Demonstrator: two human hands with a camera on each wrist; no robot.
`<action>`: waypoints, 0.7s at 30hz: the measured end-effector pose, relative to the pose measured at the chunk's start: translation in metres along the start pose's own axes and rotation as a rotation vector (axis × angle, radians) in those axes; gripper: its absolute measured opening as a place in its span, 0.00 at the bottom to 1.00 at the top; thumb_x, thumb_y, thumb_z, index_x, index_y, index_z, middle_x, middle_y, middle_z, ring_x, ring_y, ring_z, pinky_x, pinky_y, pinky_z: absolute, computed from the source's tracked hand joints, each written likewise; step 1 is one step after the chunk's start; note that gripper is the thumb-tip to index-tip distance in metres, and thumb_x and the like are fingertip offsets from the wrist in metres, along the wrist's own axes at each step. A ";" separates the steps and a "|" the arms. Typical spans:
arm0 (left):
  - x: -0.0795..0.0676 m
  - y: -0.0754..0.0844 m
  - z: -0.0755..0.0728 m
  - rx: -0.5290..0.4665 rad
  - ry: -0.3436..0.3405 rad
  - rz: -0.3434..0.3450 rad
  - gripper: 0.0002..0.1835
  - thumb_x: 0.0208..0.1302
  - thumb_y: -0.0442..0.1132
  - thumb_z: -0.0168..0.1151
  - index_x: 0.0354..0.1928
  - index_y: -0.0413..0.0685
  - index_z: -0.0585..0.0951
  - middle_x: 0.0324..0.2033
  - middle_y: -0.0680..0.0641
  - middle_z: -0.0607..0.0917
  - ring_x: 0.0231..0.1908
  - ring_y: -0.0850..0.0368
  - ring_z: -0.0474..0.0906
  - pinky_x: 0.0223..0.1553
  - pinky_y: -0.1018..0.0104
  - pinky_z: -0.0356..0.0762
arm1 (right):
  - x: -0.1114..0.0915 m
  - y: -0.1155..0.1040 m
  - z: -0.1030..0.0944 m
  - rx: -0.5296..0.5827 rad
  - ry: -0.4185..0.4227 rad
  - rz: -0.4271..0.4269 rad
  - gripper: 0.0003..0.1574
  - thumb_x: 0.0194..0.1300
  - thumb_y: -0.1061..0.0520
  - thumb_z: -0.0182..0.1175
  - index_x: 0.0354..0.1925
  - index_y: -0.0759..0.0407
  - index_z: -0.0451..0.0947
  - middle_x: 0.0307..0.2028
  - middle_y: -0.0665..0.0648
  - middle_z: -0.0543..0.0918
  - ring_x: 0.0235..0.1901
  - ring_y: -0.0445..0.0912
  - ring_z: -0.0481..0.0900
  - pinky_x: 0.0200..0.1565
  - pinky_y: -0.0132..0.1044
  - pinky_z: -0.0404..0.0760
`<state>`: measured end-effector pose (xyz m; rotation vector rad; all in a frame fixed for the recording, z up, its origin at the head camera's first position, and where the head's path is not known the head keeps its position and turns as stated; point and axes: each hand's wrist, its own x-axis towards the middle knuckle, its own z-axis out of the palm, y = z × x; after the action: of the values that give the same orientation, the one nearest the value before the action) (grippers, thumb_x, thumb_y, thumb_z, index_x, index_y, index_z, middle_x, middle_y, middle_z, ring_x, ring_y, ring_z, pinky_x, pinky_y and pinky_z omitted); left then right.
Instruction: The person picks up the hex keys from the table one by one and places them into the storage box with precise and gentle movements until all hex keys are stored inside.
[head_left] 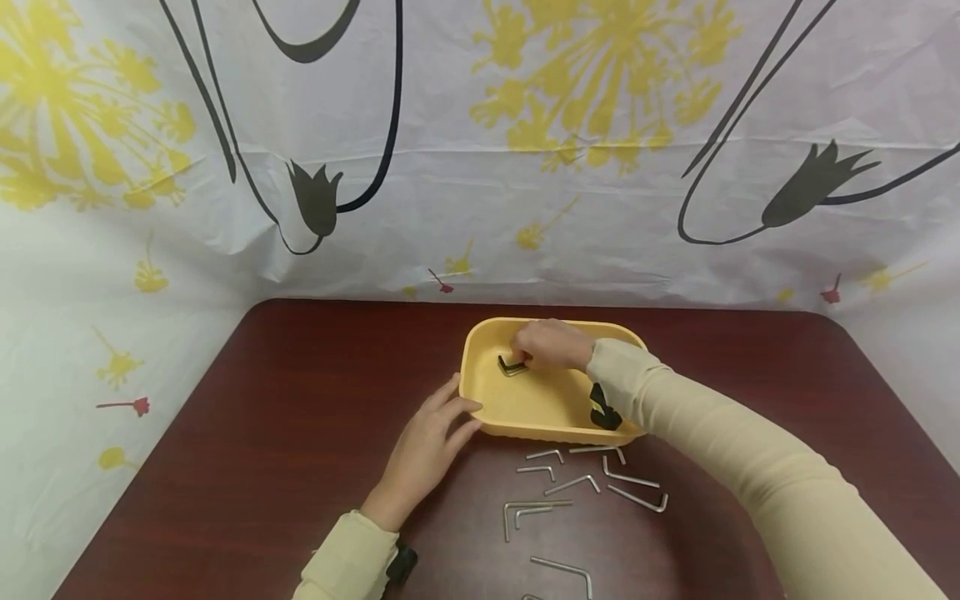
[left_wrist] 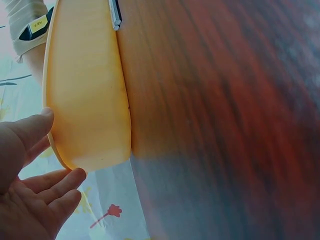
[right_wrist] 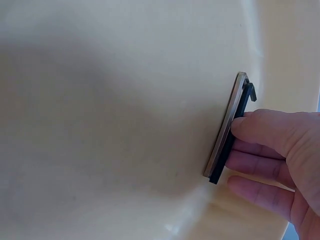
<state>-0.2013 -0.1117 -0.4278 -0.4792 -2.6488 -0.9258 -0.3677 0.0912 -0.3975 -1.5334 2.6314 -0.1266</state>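
Observation:
My right hand (head_left: pixel 553 343) reaches into the yellow tray (head_left: pixel 525 408). Its thumb and fingers pinch a black hex key (right_wrist: pixel 225 150) close over the tray floor. A silver hex key (right_wrist: pixel 226 127) lies right alongside the black one, both long arms parallel. At the tray's near left corner, my left hand (head_left: pixel 423 454) rests with fairly straight fingers. In the left wrist view its thumb (left_wrist: pixel 37 125) touches the rim, while the other fingertips (left_wrist: pixel 75 175) are at the end wall.
Several silver hex keys (head_left: pixel 633 481) lie loose on the dark red table (head_left: pixel 337 400) in front of the tray. One larger hex key (head_left: pixel 562 567) lies nearer the front edge. A patterned white sheet (head_left: pixel 465 208) hangs behind the table.

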 end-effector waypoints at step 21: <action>0.001 0.000 -0.001 0.004 0.003 0.003 0.10 0.57 0.40 0.66 0.42 0.49 0.82 0.61 0.38 0.70 0.59 0.45 0.68 0.55 0.53 0.70 | 0.001 0.001 0.000 0.024 -0.009 0.007 0.16 0.50 0.73 0.56 0.16 0.56 0.68 0.16 0.45 0.59 0.20 0.39 0.58 0.23 0.30 0.56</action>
<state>-0.2018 -0.1120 -0.4265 -0.4800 -2.6464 -0.9195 -0.3693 0.0905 -0.3981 -1.5143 2.6180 -0.1491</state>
